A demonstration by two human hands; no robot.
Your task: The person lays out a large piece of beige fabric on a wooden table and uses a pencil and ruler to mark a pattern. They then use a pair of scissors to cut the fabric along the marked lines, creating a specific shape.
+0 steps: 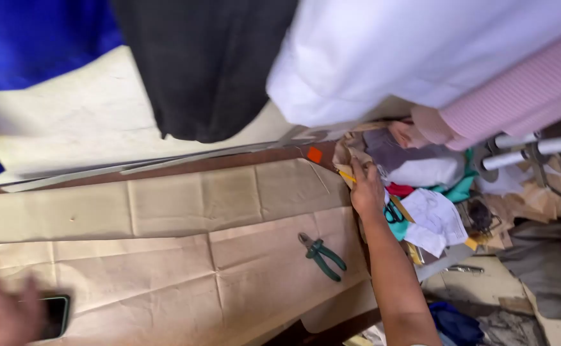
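Fingers of right hand (366, 189) grip yellow pencil (346, 175) | arm outstretched | left hand (2, 314) on phone (55, 315)

Even, soft indoor light with faint shadows; the left hand (2, 314) and the hanging cloths are motion-blurred.

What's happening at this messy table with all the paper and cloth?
A person leans over a table covered with creased brown paper. Their right hand reaches to the far edge, into a heap of cloth scraps and papers, with a yellow pencil at the fingers. Their left hand, blurred at the near corner, rests by a dark phone. Green-handled pliers lie untouched on the paper. Black, white and pink garments hang above.
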